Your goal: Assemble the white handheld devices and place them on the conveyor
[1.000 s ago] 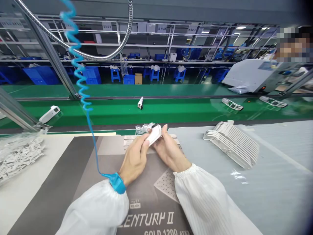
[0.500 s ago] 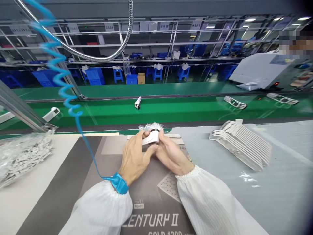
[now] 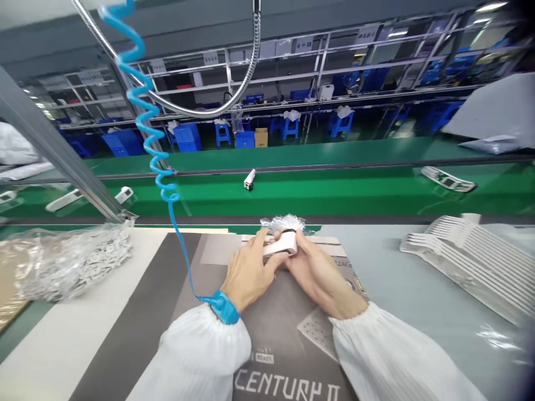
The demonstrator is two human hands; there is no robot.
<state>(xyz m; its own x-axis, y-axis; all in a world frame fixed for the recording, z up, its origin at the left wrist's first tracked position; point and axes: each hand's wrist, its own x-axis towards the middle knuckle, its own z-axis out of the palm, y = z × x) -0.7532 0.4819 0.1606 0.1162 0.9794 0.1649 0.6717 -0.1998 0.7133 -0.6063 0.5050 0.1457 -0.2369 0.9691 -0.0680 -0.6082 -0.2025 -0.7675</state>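
Both my hands meet over a grey printed cardboard sheet (image 3: 267,334). My left hand (image 3: 251,273) and my right hand (image 3: 320,275) are both closed on a small white plastic device (image 3: 282,245) with a dark band near its far end. It lies roughly level between my fingertips. A crumpled clear plastic wrapper (image 3: 284,223) sits just behind it. A blue wrist strap (image 3: 223,306) on my left wrist trails a coiled blue cord (image 3: 154,150) upward.
A bag of small white plastic parts (image 3: 71,259) lies at the left. A stack of white ribbed trays (image 3: 472,259) rests at the right. Behind the bench runs a green conveyor (image 3: 317,192) carrying a small white part (image 3: 249,180) and other white devices (image 3: 124,194).
The view has swung leftward and tilted. My hands have turned the white device from tilted up to lying nearly level, keeping hold of it.
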